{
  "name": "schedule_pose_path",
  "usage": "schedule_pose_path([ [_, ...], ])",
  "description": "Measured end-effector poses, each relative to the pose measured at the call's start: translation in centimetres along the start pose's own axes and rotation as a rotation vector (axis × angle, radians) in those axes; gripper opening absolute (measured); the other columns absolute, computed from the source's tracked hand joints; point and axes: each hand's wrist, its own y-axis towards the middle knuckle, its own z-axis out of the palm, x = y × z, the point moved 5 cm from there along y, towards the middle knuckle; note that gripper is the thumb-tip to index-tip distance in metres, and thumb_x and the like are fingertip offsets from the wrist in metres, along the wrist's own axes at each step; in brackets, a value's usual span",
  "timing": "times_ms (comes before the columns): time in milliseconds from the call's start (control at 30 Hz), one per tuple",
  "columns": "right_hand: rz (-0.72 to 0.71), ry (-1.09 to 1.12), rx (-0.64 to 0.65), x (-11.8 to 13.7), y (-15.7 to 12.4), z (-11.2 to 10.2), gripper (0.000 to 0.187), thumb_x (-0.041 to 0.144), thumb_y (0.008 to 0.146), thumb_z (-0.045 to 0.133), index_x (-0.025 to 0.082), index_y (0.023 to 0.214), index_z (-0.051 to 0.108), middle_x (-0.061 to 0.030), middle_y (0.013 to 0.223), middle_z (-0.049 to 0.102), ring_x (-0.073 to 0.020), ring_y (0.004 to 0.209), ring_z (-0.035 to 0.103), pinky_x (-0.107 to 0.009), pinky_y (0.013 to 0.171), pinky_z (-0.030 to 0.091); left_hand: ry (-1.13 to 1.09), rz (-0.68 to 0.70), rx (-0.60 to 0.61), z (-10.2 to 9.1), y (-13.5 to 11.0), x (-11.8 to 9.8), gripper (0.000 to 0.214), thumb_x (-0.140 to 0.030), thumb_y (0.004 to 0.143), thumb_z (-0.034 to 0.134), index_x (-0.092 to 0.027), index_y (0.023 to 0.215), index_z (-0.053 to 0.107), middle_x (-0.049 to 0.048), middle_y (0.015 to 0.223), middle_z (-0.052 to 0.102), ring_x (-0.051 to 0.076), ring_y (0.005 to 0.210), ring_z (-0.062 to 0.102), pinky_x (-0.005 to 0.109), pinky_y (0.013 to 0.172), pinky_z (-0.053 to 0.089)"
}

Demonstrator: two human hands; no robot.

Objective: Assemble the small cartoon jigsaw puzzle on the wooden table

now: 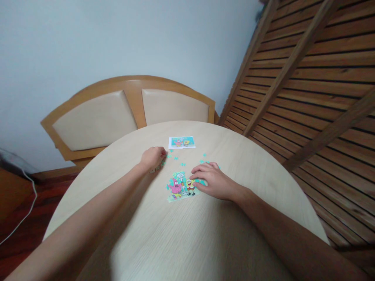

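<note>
A partly assembled cartoon jigsaw puzzle (181, 186) lies on the round pale wooden table (187, 234). My right hand (212, 180) rests flat on the puzzle's right edge with its fingers spread, holding nothing. My left hand (153, 157) is curled closed farther up and to the left, beside several loose teal puzzle pieces (176, 158); whether it holds a piece is hidden. A small reference picture card (181, 142) lies beyond the loose pieces.
Two wooden chairs with beige padded backs (129, 111) stand behind the table against a pale wall. A slatted wooden wall (316, 86) rises on the right. A white cable (26, 210) runs over the reddish floor at the left.
</note>
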Motion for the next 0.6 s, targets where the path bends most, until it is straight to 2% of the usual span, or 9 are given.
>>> schedule_pose_path([
  [133,0.001,0.01,0.01,0.0,-0.1,-0.1,0.02,0.034,0.097,0.061,0.024,0.109,0.073,-0.0082,0.118,0.071,-0.0253,0.114,0.062,-0.046,0.096,0.034,-0.089,0.015,0.052,0.4,1.0,0.3,0.032,-0.014,0.086,0.057,-0.017,0.114,0.074,0.0124,0.107,0.077,0.026,0.096,0.072,0.029,0.077,0.051],
  [267,-0.022,0.028,0.029,0.1,-0.2,-0.1,0.025,0.035,0.094,0.064,0.025,0.116,0.071,-0.0084,0.121,0.07,-0.0256,0.115,0.061,-0.046,0.098,0.036,-0.189,0.091,0.069,0.3,0.3,0.1,0.028,-0.013,0.086,0.055,-0.017,0.103,0.077,0.01,0.1,0.079,0.022,0.09,0.073,0.026,0.078,0.051],
  [400,-0.09,0.063,0.056,0.5,-0.3,0.1,0.03,0.036,0.091,0.069,0.027,0.119,0.072,-0.0079,0.128,0.067,-0.0258,0.12,0.058,-0.045,0.104,0.038,-0.288,0.171,0.004,-0.6,-2.2,-0.8,0.023,-0.019,0.09,0.055,-0.016,0.096,0.077,0.0116,0.102,0.077,0.023,0.093,0.07,0.03,0.083,0.051],
  [467,-0.098,0.067,0.059,0.5,-0.3,0.2,0.029,0.035,0.09,0.069,0.027,0.118,0.073,-0.0081,0.128,0.067,-0.0258,0.12,0.058,-0.045,0.106,0.039,-0.339,0.213,-0.039,-1.0,-4.1,-1.7,0.024,-0.021,0.093,0.053,-0.018,0.1,0.075,0.0101,0.108,0.075,0.023,0.1,0.068,0.032,0.091,0.05],
  [533,-0.08,0.064,0.059,0.3,-0.2,0.2,0.029,0.035,0.091,0.068,0.027,0.118,0.073,-0.0085,0.128,0.067,-0.0259,0.12,0.058,-0.046,0.106,0.04,-0.398,0.249,-0.064,-1.1,-6.1,-2.8,0.023,-0.023,0.095,0.052,-0.02,0.105,0.073,0.0075,0.107,0.075,0.021,0.099,0.068,0.032,0.089,0.051],
  [600,-0.051,0.057,0.06,0.1,-0.2,0.2,0.03,0.036,0.092,0.067,0.028,0.12,0.073,-0.0086,0.129,0.067,-0.0264,0.122,0.058,-0.047,0.106,0.04,-0.552,0.256,-0.124,-1.4,-8.0,-3.6,0.023,-0.028,0.097,0.055,-0.019,0.113,0.07,0.0076,0.105,0.075,0.021,0.095,0.068,0.034,0.086,0.052],
])
